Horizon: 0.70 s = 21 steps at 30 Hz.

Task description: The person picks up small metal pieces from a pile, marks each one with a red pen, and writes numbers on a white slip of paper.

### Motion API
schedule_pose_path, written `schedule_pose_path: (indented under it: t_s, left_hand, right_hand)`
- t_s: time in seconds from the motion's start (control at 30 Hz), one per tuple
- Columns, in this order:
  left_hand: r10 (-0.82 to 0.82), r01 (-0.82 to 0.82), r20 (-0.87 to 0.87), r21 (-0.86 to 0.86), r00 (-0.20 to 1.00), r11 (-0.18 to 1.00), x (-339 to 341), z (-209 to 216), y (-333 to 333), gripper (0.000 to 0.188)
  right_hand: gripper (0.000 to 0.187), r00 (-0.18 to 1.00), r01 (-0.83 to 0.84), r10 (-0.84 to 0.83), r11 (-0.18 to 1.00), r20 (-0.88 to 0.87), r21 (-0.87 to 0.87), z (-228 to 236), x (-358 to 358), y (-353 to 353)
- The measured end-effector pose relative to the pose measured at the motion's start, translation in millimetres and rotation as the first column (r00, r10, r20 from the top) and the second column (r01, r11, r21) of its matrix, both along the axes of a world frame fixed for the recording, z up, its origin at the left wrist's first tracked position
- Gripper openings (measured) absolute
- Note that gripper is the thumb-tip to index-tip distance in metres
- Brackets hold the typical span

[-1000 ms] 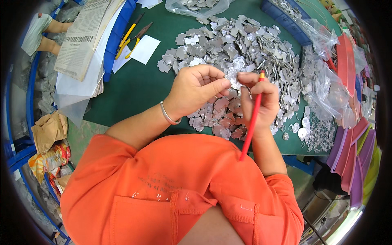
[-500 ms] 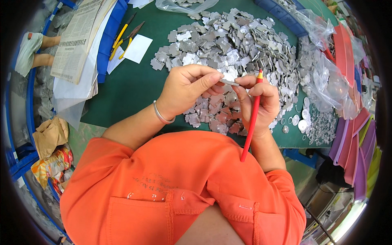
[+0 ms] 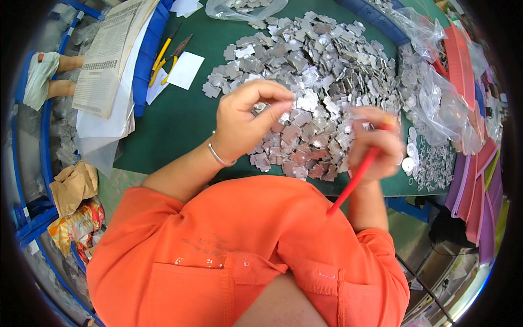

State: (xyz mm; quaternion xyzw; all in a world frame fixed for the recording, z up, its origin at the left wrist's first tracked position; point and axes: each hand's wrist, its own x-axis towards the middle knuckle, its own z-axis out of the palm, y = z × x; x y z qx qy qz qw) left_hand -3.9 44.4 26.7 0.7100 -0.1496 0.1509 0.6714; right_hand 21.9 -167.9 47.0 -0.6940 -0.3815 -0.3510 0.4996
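Note:
My left hand, with a metal bangle at its wrist, hovers over the near left side of a heap of flat, notched silver metal pieces. Its thumb and fingertips meet in a pinch; whatever they hold, if anything, is hidden. Over the heap's right side is my right hand, smeared by motion. A red pencil with a yellow band slants through its fingers, its lower end toward my orange shirt. Whether these fingers also grip a metal piece cannot be made out.
Pliers with yellow handles lie by white paper on the green table. Newspapers rest along a blue tray. Metal discs, small rings and clear plastic bags are at the right.
My hands, which met around a small flat metal piece, are now apart. The right hand has moved right with the red pencil; the left stays nearly in place. The piece no longer shows between them.

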Motion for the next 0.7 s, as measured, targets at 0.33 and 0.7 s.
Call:
schedule_pose_path:
  t_s: [0.33,0.7]
  left_hand:
    - [0.070,-0.176,0.179,0.694,0.981,0.698,61,-20,10,0.015]
    - [-0.103,0.128,-0.120,0.221,0.987,0.967,36,-3,-4,0.006]
  right_hand:
    - [0.011,0.601,0.770,-0.796,0.600,-0.070,-0.216,21,63,-170]
    - [0.013,0.592,0.019,0.018,0.999,-0.806,0.036,-15,1,15]
